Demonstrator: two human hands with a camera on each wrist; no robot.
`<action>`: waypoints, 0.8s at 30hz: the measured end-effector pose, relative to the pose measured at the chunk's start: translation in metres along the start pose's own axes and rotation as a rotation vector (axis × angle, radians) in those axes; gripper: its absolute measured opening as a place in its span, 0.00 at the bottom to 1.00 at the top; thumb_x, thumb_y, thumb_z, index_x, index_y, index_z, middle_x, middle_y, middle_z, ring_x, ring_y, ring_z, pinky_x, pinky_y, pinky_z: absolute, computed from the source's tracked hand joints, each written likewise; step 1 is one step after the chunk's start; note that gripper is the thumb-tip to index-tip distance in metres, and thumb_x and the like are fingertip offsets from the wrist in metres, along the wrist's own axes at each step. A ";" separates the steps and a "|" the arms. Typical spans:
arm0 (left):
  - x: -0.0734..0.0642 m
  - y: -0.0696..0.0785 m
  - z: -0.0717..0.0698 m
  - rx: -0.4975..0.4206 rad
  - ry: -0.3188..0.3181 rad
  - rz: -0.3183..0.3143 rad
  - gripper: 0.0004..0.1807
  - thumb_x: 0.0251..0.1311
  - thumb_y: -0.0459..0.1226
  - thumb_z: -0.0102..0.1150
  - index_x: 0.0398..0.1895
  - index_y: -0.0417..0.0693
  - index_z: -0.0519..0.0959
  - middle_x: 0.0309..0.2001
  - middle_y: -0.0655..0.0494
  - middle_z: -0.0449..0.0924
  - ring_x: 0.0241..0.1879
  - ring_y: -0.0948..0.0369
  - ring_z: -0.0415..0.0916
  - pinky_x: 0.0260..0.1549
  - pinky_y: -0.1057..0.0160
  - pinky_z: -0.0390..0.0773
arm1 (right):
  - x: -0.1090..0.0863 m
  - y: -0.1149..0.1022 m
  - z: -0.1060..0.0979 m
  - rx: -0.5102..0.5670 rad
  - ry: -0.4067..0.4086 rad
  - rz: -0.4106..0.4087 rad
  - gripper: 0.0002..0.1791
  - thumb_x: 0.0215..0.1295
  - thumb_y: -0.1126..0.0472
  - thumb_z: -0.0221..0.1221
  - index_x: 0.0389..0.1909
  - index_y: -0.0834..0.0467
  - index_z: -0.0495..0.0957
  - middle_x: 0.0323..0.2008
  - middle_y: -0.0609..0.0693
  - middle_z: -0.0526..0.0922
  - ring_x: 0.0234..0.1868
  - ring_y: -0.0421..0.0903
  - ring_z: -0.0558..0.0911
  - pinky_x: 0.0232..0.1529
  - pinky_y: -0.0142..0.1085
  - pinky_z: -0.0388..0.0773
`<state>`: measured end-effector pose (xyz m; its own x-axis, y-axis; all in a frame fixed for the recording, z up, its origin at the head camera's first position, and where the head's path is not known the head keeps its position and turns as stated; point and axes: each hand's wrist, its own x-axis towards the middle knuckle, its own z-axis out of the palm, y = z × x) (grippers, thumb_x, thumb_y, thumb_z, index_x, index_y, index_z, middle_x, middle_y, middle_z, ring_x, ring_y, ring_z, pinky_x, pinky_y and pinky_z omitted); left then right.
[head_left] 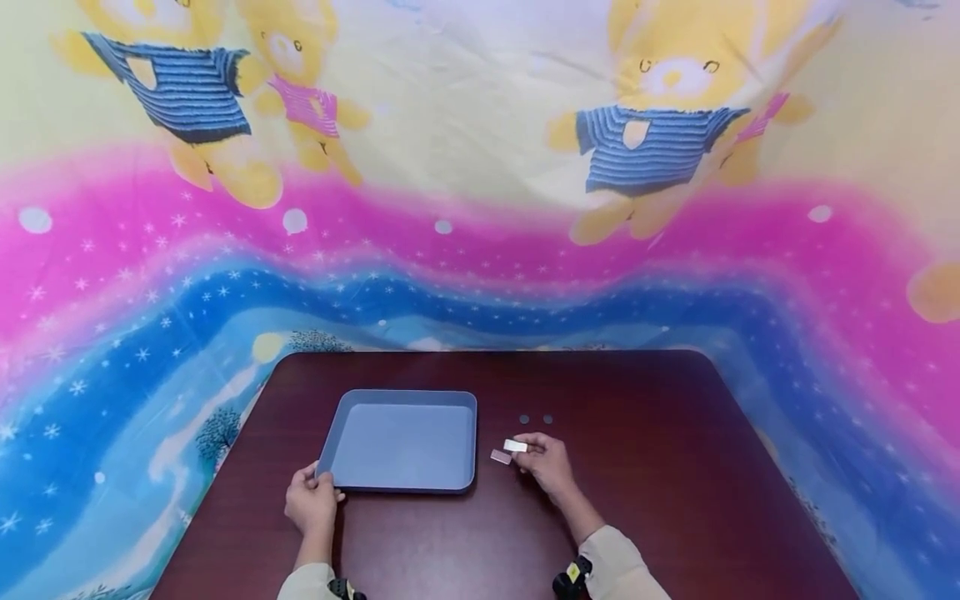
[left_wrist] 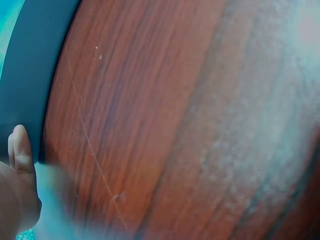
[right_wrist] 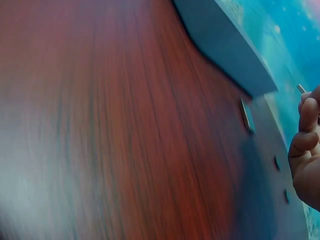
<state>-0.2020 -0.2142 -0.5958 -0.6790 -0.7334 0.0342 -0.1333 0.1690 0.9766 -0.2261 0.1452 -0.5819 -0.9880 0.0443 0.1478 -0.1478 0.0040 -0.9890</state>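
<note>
A shallow grey-blue tray [head_left: 405,482] lies on the table, and my left hand [head_left: 311,504] grips its near left corner. In the left wrist view the fingers [left_wrist: 21,145] touch the outside of the tray wall [left_wrist: 30,75]. My right hand [head_left: 547,465] pinches a small white rectangular piece [head_left: 515,446] just right of the tray, above the table. Only a thin edge of that piece [right_wrist: 301,88] shows in the right wrist view. Beneath it on the table lies a small pinkish rectangular piece [head_left: 500,457]. Two small dark round discs [head_left: 524,419] sit behind the right hand.
The dark red-brown wooden table [head_left: 637,400] has rounded far corners. A patterned cloth [head_left: 465,275] with bears and snowflakes hangs behind it and down both sides. Black devices [head_left: 573,575] are strapped at both wrists.
</note>
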 end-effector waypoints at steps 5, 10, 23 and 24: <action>-0.001 -0.001 -0.004 0.020 -0.019 -0.010 0.15 0.46 0.28 0.47 0.40 0.37 0.73 0.24 0.44 0.73 0.08 0.61 0.71 0.02 0.65 0.73 | -0.002 0.001 -0.020 -0.022 0.061 0.066 0.16 0.38 0.78 0.59 0.35 0.73 0.74 0.24 0.61 0.78 0.16 0.41 0.73 0.12 0.29 0.74; 0.000 0.000 -0.003 0.036 -0.044 0.009 0.15 0.47 0.29 0.46 0.41 0.38 0.72 0.25 0.42 0.74 0.10 0.57 0.73 0.03 0.64 0.74 | -0.005 0.005 -0.037 -0.093 0.083 0.104 0.16 0.39 0.78 0.58 0.35 0.71 0.75 0.25 0.62 0.78 0.16 0.42 0.73 0.14 0.31 0.75; 0.002 -0.001 -0.003 0.044 -0.021 0.019 0.16 0.45 0.28 0.46 0.40 0.39 0.74 0.23 0.43 0.72 0.09 0.58 0.72 0.01 0.64 0.72 | -0.007 0.020 -0.058 -0.234 0.133 0.193 0.15 0.39 0.76 0.57 0.34 0.68 0.76 0.23 0.57 0.78 0.15 0.43 0.73 0.12 0.30 0.73; 0.003 -0.001 -0.002 0.044 -0.020 0.018 0.16 0.45 0.28 0.46 0.40 0.38 0.74 0.23 0.43 0.72 0.09 0.58 0.72 0.00 0.64 0.72 | -0.007 0.020 -0.059 -0.256 0.131 0.192 0.15 0.39 0.76 0.57 0.34 0.68 0.76 0.22 0.57 0.78 0.15 0.43 0.73 0.11 0.30 0.73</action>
<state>-0.2019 -0.2180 -0.5966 -0.6959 -0.7166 0.0474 -0.1520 0.2115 0.9655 -0.2194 0.2039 -0.6031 -0.9802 0.1960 -0.0266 0.0730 0.2333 -0.9697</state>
